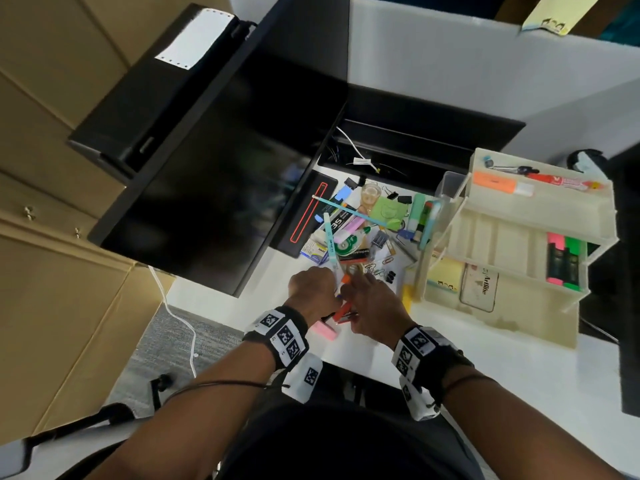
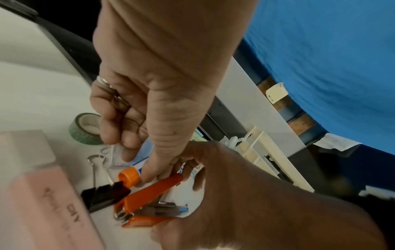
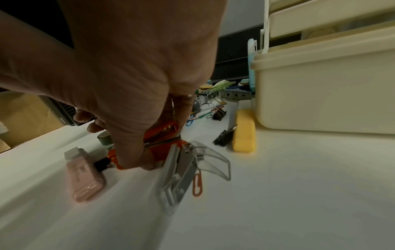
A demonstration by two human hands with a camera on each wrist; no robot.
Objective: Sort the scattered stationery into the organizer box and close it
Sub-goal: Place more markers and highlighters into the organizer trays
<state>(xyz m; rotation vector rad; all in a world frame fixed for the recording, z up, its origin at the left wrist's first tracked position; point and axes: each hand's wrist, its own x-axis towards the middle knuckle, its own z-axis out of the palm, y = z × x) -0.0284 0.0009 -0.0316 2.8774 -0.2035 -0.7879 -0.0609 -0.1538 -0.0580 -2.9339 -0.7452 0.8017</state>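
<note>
So the right hand (image 3: 119, 94) gripped an orange stapler (image 2: 149, 194) near the desk's front edge. Left hand (image 2: 136, 108) pinched an orange-capped glue stick (image 2: 128, 176) just beside it.

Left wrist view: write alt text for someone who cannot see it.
Two hands meet over an orange stapler on a white desk; the right hand grips it. Beside it lie a black binder clip, a green tape roll and a pink eraser.
</note>
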